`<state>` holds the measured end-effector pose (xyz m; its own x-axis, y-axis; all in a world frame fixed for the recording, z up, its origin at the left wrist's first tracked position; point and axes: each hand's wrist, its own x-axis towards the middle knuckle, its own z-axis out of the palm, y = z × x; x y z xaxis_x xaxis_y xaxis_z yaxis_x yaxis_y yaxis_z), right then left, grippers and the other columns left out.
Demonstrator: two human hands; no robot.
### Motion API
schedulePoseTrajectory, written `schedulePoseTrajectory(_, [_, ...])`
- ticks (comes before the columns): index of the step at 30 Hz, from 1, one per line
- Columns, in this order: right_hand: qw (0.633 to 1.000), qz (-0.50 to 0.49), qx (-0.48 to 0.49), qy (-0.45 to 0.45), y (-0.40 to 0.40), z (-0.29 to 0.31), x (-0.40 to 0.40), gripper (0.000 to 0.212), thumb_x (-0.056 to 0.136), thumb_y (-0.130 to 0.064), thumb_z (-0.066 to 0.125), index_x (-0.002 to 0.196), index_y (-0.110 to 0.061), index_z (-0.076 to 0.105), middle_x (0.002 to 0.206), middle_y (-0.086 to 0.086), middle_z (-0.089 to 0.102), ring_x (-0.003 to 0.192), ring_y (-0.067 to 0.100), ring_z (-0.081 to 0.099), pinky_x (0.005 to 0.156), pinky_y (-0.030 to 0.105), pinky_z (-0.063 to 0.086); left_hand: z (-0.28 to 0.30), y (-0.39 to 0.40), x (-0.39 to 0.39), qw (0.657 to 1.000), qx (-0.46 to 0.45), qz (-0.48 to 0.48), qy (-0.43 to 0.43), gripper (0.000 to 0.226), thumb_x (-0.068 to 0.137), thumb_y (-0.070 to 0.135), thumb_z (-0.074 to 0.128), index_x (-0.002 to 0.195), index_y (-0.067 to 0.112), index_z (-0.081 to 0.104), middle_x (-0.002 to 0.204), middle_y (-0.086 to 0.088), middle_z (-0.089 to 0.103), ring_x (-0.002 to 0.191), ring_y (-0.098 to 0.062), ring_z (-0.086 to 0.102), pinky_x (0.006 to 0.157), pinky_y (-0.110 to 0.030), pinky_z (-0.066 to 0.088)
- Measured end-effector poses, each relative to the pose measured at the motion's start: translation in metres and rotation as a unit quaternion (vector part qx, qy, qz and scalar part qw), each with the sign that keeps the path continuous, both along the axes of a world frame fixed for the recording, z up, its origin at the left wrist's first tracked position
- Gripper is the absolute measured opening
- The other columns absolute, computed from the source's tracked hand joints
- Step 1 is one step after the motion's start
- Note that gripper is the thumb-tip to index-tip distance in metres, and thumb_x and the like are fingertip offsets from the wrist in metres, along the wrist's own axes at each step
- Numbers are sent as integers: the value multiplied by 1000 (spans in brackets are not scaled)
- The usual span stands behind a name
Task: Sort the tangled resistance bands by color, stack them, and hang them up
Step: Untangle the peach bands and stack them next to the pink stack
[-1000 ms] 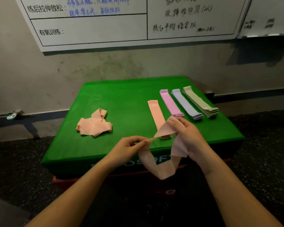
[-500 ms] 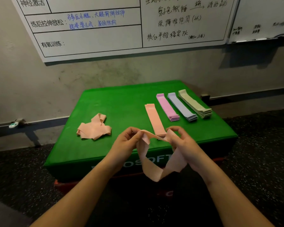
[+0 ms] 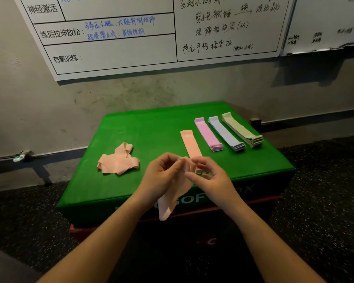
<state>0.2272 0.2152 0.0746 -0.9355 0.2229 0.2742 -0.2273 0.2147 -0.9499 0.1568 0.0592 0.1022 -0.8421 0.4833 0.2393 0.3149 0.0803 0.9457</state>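
Observation:
A peach band (image 3: 173,196) hangs as a flattened loop between my hands over the front of the green box (image 3: 151,129). My left hand (image 3: 161,178) and my right hand (image 3: 211,179) pinch its top end together, fingertips almost touching. Behind my hands a flat peach band stack (image 3: 189,141) lies on the box. To its right lie a pink stack (image 3: 207,133), a lilac stack (image 3: 226,133) and a sage green stack (image 3: 242,130), side by side. A tangled heap of peach bands (image 3: 119,160) sits on the left of the box.
The green box stands against a grey wall with a whiteboard (image 3: 114,52) above it. Dark speckled floor (image 3: 325,190) surrounds the box. A second whiteboard (image 3: 325,23) hangs at the upper right.
My hands have come together, closing the open peach loop into a flat hanging strip. The view has tilted up slightly.

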Motion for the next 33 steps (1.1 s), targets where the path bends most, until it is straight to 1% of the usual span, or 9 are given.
schedulePoseTrajectory(3, [998, -62, -2, 14, 2, 3, -4, 2, 88, -28, 72, 89, -28, 74, 119, -9, 58, 111, -2, 55, 91, 21, 48, 1, -5, 0, 1000, -2, -4, -11, 6, 94, 13, 63, 92, 15, 68, 84, 1, 70, 78, -6, 64, 71, -18, 52])
schedulePoseTrajectory(5, [998, -68, -6, 2, 5, 5, -5, 5, 92, -22, 68, 92, -20, 74, 120, -6, 60, 108, -5, 57, 89, 17, 49, 0, -8, 1, 1000, -17, -13, -17, 2, 93, 17, 65, 92, 17, 67, 85, 1, 72, 79, -9, 66, 71, -22, 54])
schedulePoseTrajectory(9, [988, -13, -147, -37, -2, 14, -4, 15, 100, -13, 55, 93, -14, 68, 90, 2, 69, 85, 16, 64, 78, 27, 53, -1, -10, 5, 999, 8, -17, -36, 11, 91, 16, 67, 101, 18, 62, 92, -20, 71, 79, -24, 68, 70, -37, 55])
schedulePoseTrajectory(13, [971, 6, -228, -70, 1, 24, -5, 19, 100, -13, 52, 88, -15, 67, 79, 5, 62, 73, 19, 53, 66, 30, 43, -2, -14, 7, 997, -21, -43, -65, 21, 92, 18, 67, 112, 25, 63, 95, -11, 74, 88, -20, 72, 78, -29, 59])
schedulePoseTrajectory(18, [975, 54, -198, -80, 10, 32, 2, 5, 83, -24, 58, 85, -19, 57, 70, -3, 58, 59, 11, 49, 49, 23, 31, 1, -19, 8, 993, -55, -62, -83, 9, 94, 22, 64, 91, 17, 71, 85, 3, 73, 79, -9, 67, 76, -20, 54])
schedulePoseTrajectory(24, [963, 69, -233, -120, 19, 29, 1, 11, 93, -24, 60, 86, -18, 56, 64, -2, 53, 47, 10, 41, 37, 20, 28, 2, -20, 9, 995, -9, -73, -71, 7, 92, 19, 64, 91, 15, 70, 80, 9, 71, 78, -5, 65, 69, -18, 53])
schedulePoseTrajectory(26, [964, 52, -225, -131, 16, 24, 0, 6, 96, -21, 59, 91, -18, 57, 63, -1, 55, 46, 12, 43, 38, 22, 32, 5, -18, 11, 995, 20, -80, -56, 11, 88, 23, 64, 92, 14, 69, 81, 10, 71, 78, -4, 65, 70, -17, 52])
schedulePoseTrajectory(30, [996, 29, -33, -81, 5, 12, 1, 9, 96, -24, 63, 94, -16, 61, 66, 6, 62, 58, 16, 56, 50, 32, 43, 5, -11, 9, 997, 38, -69, 18, 12, 90, 19, 63, 96, 11, 70, 105, 9, 70, 93, -7, 64, 78, -22, 54])
schedulePoseTrajectory(33, [999, 23, 23, -39, 0, 10, 0, 10, 90, -23, 68, 95, -15, 65, 87, 8, 68, 81, 17, 62, 72, 37, 53, 4, -6, 9, 997, 41, -63, 15, 8, 94, 9, 61, 96, 8, 69, 90, 7, 70, 84, -5, 64, 74, -19, 54])
